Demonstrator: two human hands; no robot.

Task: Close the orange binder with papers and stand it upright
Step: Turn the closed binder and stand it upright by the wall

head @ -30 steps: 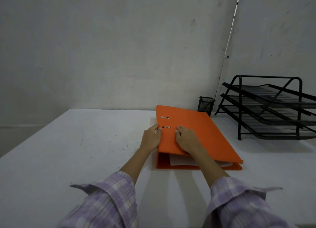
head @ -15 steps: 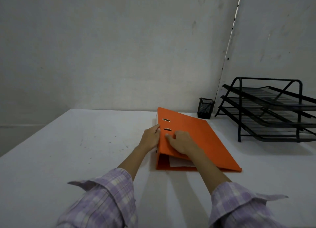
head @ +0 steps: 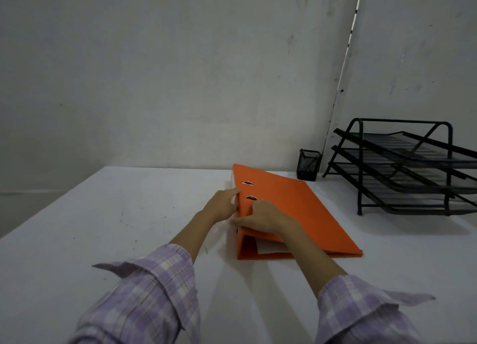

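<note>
The orange binder (head: 296, 209) lies on the white table (head: 116, 227) with its cover closed over white papers (head: 271, 248) that show at the near end. Its spine side on the left is raised off the table, so the binder tilts down to the right. My left hand (head: 222, 206) presses against the spine edge from the left, fingers along it. My right hand (head: 260, 218) grips the top cover near the spine, just below the two metal slots (head: 249, 190), fingers curled over the edge.
A black three-tier wire letter tray (head: 402, 168) stands at the right rear of the table. A small black mesh pen cup (head: 308, 164) sits against the wall between the tray and the binder. Bare table surface stretches to the left and in front.
The binder's spine side has risen from lying flat, tilting the cover. My right hand slid left to the spine edge and took hold; my left hand stayed at the spine.
</note>
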